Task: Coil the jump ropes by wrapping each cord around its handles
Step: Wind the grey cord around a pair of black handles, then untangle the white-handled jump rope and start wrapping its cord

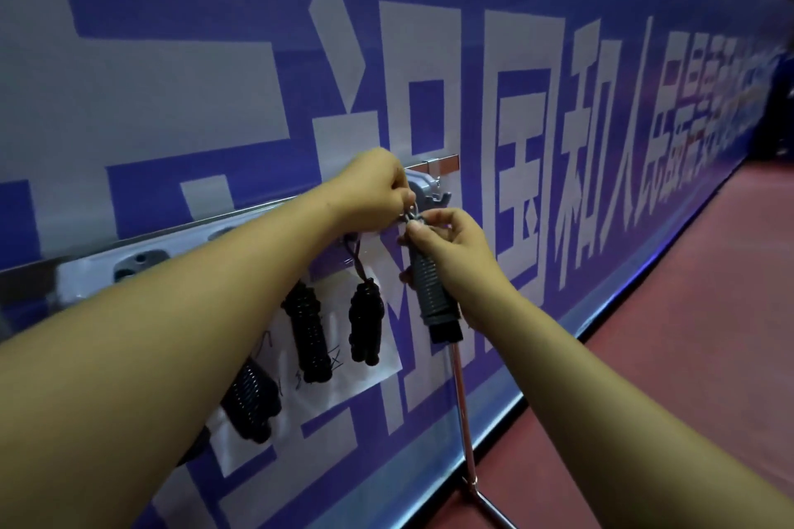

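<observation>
From the head camera, both bare forearms reach to the right end of a metal rail [240, 216] fixed along a blue banner [644, 56] with large white characters. The grey jump rope [431, 292], its cord wound tightly round the handles, hangs upright just under that end of the rail, beneath a grey hook [432, 190]. The left hand [378, 185] has its fingers curled, pinching the small metal loop at the top of the bundle. The right hand [457, 247] grips the bundle's upper part, thumb pressed near its top and fingers wrapped behind it. Further left along the rail hang three black coiled ropes [307, 335], near one another, in front of a white sheet [380, 372]. A slim metal pole [463, 408] runs down from below the grey bundle to the red floor [687, 314]
</observation>
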Tool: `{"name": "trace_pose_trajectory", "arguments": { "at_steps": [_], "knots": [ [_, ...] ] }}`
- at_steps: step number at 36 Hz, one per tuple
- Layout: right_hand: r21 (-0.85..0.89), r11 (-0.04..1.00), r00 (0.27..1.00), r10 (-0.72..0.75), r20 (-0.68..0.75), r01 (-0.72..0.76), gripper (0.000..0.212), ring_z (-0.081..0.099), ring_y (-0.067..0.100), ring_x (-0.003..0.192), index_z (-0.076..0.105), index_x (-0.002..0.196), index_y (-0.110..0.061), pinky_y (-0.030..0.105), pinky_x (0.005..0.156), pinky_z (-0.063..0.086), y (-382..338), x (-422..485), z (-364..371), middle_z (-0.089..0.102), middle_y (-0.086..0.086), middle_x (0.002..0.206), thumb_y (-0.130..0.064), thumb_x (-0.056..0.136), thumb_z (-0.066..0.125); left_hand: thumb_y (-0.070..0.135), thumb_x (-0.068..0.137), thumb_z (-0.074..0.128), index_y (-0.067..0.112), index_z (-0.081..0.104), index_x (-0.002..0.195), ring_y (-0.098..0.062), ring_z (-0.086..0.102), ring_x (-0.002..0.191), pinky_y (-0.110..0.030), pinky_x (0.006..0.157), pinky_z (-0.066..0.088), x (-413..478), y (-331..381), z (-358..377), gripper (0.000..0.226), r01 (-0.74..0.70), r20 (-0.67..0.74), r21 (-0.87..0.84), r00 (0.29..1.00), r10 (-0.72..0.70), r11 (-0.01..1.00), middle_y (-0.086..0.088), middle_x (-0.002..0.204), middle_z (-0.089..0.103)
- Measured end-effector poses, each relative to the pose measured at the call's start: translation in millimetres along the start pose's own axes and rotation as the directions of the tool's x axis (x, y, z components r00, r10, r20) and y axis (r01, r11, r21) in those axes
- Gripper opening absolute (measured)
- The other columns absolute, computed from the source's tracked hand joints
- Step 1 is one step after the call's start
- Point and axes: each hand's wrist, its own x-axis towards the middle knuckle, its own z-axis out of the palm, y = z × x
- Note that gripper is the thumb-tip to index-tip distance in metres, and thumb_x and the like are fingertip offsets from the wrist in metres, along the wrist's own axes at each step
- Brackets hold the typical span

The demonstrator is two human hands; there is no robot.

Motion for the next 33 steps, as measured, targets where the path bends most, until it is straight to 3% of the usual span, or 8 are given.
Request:
{"name": "trace_pose_trajectory", "arguments": {
  "at_steps": [2,7,10,15,19,22,28,33],
  "knots": [
    [-0.028,0.999,1.0,0.016,-0.006,-0.016,0.029,0.074,0.031,0.083,0.053,0.119,-0.01,0.033,0.06,0.059,2,11,-2,0.073,0.014,0.106,-0.022,0.097,0.068,0.017,0.098,0.062,0.003,0.075,0.087,-0.023,0.06,0.07,-0.027,0.056,0.044,12,-3,4,0.023,0.02,-0.013,0.048,1.0,-0.019,0.999,-0.017,0.084,0.071],
    [-0.085,0.996,0.999,-0.018,-0.028,0.016,0.026,0.071,0.028,0.07,0.056,0.116,-0.006,0.028,0.053,0.056,7,28,-5,0.072,0.018,0.104,-0.02,0.098,0.067,0.022,0.095,0.065,0.005,0.076,0.086,-0.031,0.068,0.084,-0.031,0.061,0.05,30,-10,10,0.022,0.079,0.0,0.085,0.997,-0.079,0.993,-0.016,0.086,0.072],
    [-0.072,0.997,1.0,-0.011,-0.02,0.01,0.027,0.069,0.03,0.065,0.054,0.114,-0.001,0.031,0.053,0.057,11,31,-8,0.072,0.019,0.101,-0.019,0.099,0.066,0.024,0.092,0.068,0.005,0.077,0.092,-0.032,0.069,0.091,-0.039,0.072,0.058,36,-9,8,0.021,0.108,0.04,0.095,0.993,-0.112,0.99,-0.017,0.094,0.073],
    [-0.076,0.997,1.0,0.003,-0.013,-0.004,0.027,0.068,0.033,0.063,0.053,0.113,0.001,0.036,0.054,0.058,17,30,-8,0.073,0.02,0.099,-0.02,0.1,0.064,0.024,0.091,0.07,0.002,0.073,0.098,-0.023,0.057,0.07,-0.031,0.059,0.048,41,-5,6,0.023,0.177,0.077,0.122,0.979,-0.187,0.977,-0.012,0.084,0.064],
    [-0.088,0.996,1.0,0.009,-0.019,-0.011,0.025,0.068,0.034,0.07,0.054,0.11,0.002,0.03,0.051,0.055,18,32,-8,0.071,0.022,0.1,-0.018,0.099,0.065,0.024,0.091,0.073,0.004,0.068,0.094,-0.02,0.058,0.064,-0.027,0.052,0.047,45,-4,6,0.021,0.228,0.088,0.091,0.968,-0.236,0.969,-0.009,0.08,0.063],
    [-0.131,0.991,0.999,0.031,-0.017,-0.033,0.024,0.072,0.039,0.073,0.056,0.109,-0.001,0.037,0.054,0.059,24,33,-8,0.071,0.021,0.103,-0.02,0.099,0.066,0.024,0.089,0.075,0.005,0.066,0.096,-0.021,0.062,0.066,-0.027,0.052,0.049,44,-9,9,0.023,0.253,0.075,0.083,0.963,-0.259,0.964,-0.009,0.08,0.064],
    [-0.234,0.97,0.998,0.054,-0.033,-0.061,0.02,0.072,0.03,0.091,0.063,0.111,-0.018,0.048,0.082,0.061,35,38,-8,0.071,0.01,0.1,-0.03,0.097,0.068,0.03,0.085,0.081,0.005,0.073,0.097,-0.03,0.071,0.091,-0.044,0.082,0.062,37,-16,12,0.03,0.204,0.026,0.014,0.979,-0.205,0.979,-0.015,0.094,0.072],
    [-0.288,0.954,0.996,0.078,-0.032,-0.084,0.036,0.068,0.022,0.1,0.059,0.129,-0.025,0.041,0.085,0.059,30,26,-19,0.069,0.005,0.109,-0.023,0.095,0.071,0.03,0.092,0.074,0.011,0.07,0.082,-0.016,0.059,0.067,-0.03,0.059,0.051,23,-11,12,0.021,0.116,-0.111,-0.252,0.983,-0.148,0.961,-0.003,0.072,0.063]
  ]
}}
